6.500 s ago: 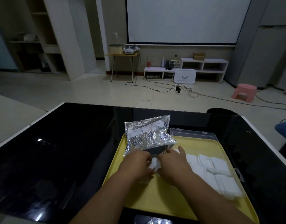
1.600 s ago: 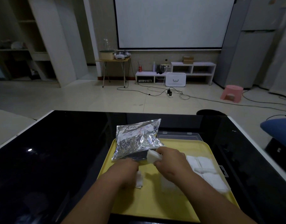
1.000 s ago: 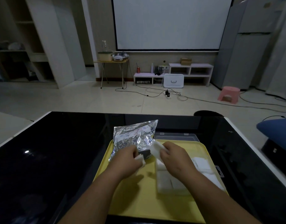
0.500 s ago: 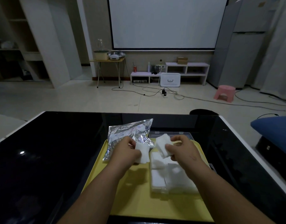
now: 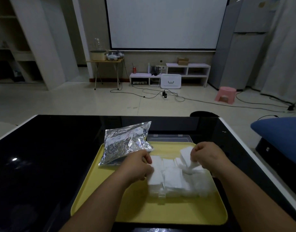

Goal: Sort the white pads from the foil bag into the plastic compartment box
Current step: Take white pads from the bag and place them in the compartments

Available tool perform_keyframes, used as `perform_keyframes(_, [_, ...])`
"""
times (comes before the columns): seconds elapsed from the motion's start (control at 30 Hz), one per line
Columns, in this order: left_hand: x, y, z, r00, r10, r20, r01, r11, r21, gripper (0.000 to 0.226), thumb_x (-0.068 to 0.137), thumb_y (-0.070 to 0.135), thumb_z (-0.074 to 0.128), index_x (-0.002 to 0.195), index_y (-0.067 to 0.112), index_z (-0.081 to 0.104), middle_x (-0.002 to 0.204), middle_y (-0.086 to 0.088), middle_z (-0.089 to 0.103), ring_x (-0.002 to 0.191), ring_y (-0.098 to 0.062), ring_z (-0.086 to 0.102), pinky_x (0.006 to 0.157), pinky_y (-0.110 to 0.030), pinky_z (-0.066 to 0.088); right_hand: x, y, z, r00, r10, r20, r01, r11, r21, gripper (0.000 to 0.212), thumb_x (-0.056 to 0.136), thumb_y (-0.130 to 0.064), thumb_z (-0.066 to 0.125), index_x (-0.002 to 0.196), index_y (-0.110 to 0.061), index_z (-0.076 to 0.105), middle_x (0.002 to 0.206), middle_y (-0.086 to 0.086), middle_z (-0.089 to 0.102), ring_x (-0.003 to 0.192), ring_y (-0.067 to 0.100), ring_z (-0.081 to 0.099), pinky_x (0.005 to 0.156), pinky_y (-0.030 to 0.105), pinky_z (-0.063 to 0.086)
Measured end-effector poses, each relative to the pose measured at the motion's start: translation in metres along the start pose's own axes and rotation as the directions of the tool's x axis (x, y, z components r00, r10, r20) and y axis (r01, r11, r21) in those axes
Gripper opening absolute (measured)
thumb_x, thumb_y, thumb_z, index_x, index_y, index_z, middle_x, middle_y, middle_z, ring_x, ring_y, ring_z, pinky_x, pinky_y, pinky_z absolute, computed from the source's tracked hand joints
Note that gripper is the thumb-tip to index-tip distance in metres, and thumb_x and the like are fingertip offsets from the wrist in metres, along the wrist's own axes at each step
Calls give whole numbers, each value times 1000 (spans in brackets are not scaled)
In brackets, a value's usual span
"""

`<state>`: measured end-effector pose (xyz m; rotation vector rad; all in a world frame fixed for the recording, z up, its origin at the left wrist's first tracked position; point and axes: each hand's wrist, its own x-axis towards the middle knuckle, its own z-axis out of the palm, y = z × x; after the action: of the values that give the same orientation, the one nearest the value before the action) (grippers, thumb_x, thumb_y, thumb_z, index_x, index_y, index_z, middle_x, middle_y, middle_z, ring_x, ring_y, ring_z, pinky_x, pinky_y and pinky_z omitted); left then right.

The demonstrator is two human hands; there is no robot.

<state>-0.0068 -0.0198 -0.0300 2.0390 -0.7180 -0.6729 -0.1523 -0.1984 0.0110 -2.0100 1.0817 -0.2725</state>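
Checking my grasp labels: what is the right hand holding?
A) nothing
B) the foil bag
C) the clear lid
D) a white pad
D: the right hand pinches a white pad above the right side of the compartment box, while the foil bag lies at the back left of the tray.
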Motion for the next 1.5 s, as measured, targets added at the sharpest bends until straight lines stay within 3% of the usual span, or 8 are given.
perform_keyframes(0.1, [-1, 0, 0, 1000, -13, 12, 12, 998, 57, 20, 77, -3, 65, 84, 14, 58, 83, -12, 62, 59, -21, 58, 56, -32, 53, 0, 5, -4, 978, 137, 160, -118, 985, -122, 4, 82, 5, 63, 83, 5, 67, 77, 15, 64, 57, 20, 52, 51, 28, 45])
perform_keyframes(0.2, [-3, 1, -1, 999, -12, 32, 9, 994, 107, 20, 77, -5, 66, 84, 12, 59, 87, -13, 63, 63, -24, 62, 63, -38, 59, -1, 8, -2, 938, 216, 271, -137, 949, -284, 7, 86, 1, 62, 90, 1, 68, 81, 15, 62, 63, 21, 57, 67, 31, 52])
perform_keyframes(0.33, [-4, 2, 1, 999, 15, 51, -24, 984, 175, 18, 77, -1, 71, 86, 12, 62, 85, -10, 66, 64, -23, 68, 67, -45, 62, -1, 13, 0, 927, 239, 290, -157, 947, -280, 13, 86, 3, 64, 97, 7, 71, 83, 19, 63, 63, 25, 58, 73, 36, 57])
perform_keyframes(0.57, [-4, 3, 9, 997, 77, 29, -82, 944, 321, 16, 78, 12, 75, 84, 22, 63, 86, 1, 66, 68, -15, 68, 62, -32, 59, -4, 11, 10, 914, 235, 331, -120, 935, -332, 6, 88, 2, 64, 91, -4, 65, 83, 15, 66, 67, 23, 62, 75, 36, 60])
perform_keyframes(0.7, [-2, 0, 13, 995, 101, -16, -87, 916, 391, 14, 77, 19, 73, 85, 27, 66, 92, 7, 64, 79, -11, 63, 66, -29, 53, -2, 13, 11, 921, 215, 325, -105, 940, -324, 10, 86, 3, 66, 89, -6, 66, 74, 11, 67, 63, 22, 64, 70, 35, 60])
perform_keyframes(0.83, [-1, -1, 14, 995, 103, -13, -90, 918, 387, 14, 77, 15, 68, 82, 28, 64, 89, 7, 64, 77, -11, 61, 57, -24, 46, 0, 14, 10, 924, 191, 331, -85, 947, -309, 11, 85, 0, 66, 95, 1, 69, 90, 20, 73, 69, 27, 64, 73, 37, 59])
perform_keyframes(1.1, [0, -3, 13, 994, 108, -26, -88, 912, 401, 16, 78, 13, 64, 82, 28, 62, 89, 8, 63, 79, -11, 60, 63, -27, 49, 4, 17, -1, 925, 189, 331, -148, 978, -146, 6, 85, 2, 63, 82, -2, 60, 75, 16, 57, 54, 23, 54, 53, 28, 53])
perform_keyframes(1.5, [1, -1, 13, 990, 136, -37, -104, 881, 462, 16, 82, 13, 62, 85, 28, 65, 90, 8, 63, 80, -11, 61, 69, -29, 53, -2, 16, -3, 915, 192, 355, -157, 980, -125, 10, 83, 4, 68, 81, -5, 65, 79, 14, 67, 67, 24, 67, 59, 31, 58])
